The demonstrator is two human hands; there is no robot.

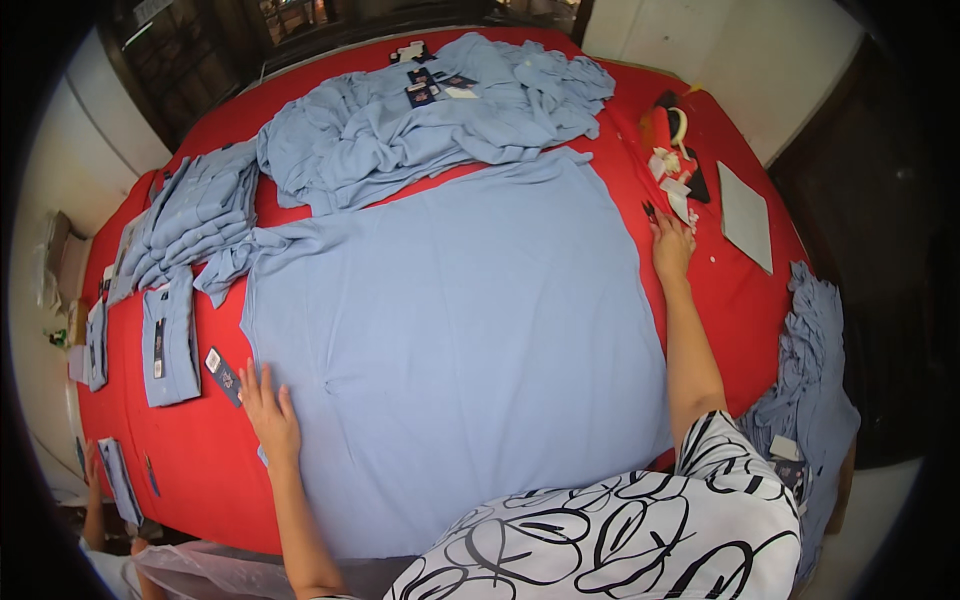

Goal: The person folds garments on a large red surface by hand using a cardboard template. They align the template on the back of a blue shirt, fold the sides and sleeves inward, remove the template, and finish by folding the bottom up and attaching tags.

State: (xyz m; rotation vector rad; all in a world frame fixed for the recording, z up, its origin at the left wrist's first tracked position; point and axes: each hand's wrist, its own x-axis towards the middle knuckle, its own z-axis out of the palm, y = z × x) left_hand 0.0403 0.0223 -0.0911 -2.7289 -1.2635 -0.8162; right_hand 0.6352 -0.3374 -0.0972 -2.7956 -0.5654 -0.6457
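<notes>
A large light-blue shirt [450, 320] lies spread flat, back up, on the red table [215, 455]. My left hand [268, 412] rests flat with fingers apart on the shirt's near-left edge, beside a dark hang tag [223, 375]. My right hand [671, 243] lies on the shirt's right edge, fingers reaching toward a small dark tool [650, 211] on the red cloth; whether it grips anything cannot be made out.
A heap of blue shirts [430, 115] sits at the far side. Folded shirts [190, 215] are stacked at left, one folded piece [168, 345] nearer. Scissors, tags and a grey card [745, 215] lie at right. More blue garments [815, 370] hang off the right edge. Another person's hand [92, 470] shows at lower left.
</notes>
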